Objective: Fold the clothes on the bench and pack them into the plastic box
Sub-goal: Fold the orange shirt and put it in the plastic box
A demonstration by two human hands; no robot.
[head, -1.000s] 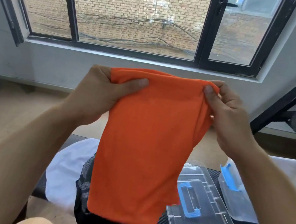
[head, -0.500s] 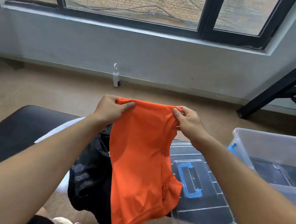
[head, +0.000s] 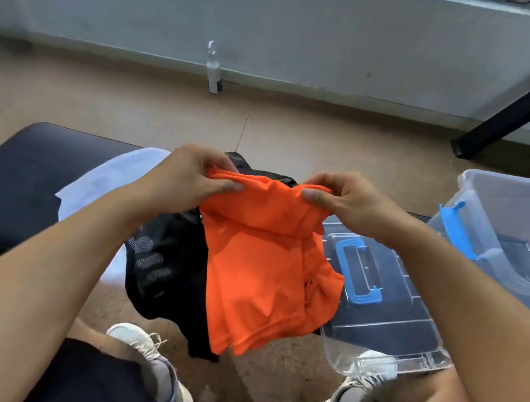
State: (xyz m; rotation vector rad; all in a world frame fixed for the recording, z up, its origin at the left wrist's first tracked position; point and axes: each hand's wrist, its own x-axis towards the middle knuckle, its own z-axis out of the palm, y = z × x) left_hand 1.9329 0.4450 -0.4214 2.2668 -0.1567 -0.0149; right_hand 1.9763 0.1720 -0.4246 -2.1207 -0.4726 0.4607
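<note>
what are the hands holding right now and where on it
Both hands hold the orange garment by its top edge: the left hand pinches the left corner, the right hand the right corner. The rest hangs down over the bench.

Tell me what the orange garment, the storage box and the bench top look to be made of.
Orange garment: thin, matte knit fabric, likely synthetic; it drapes limply and creases softly.
Storage box: clear, glossy hard plastic; the floor shows through its walls, and its latch is blue.
Bench top: black padded cover, maybe vinyl; faint sheen, rounded edge.

Three garments lie on one bench [head: 20, 171]: one orange [head: 263, 269], one black [head: 166, 255], one white [head: 105, 177]. One plastic box [head: 522, 218], one lid [head: 387, 319], one bottle [head: 215, 71], two sneakers [head: 159, 371].
</note>
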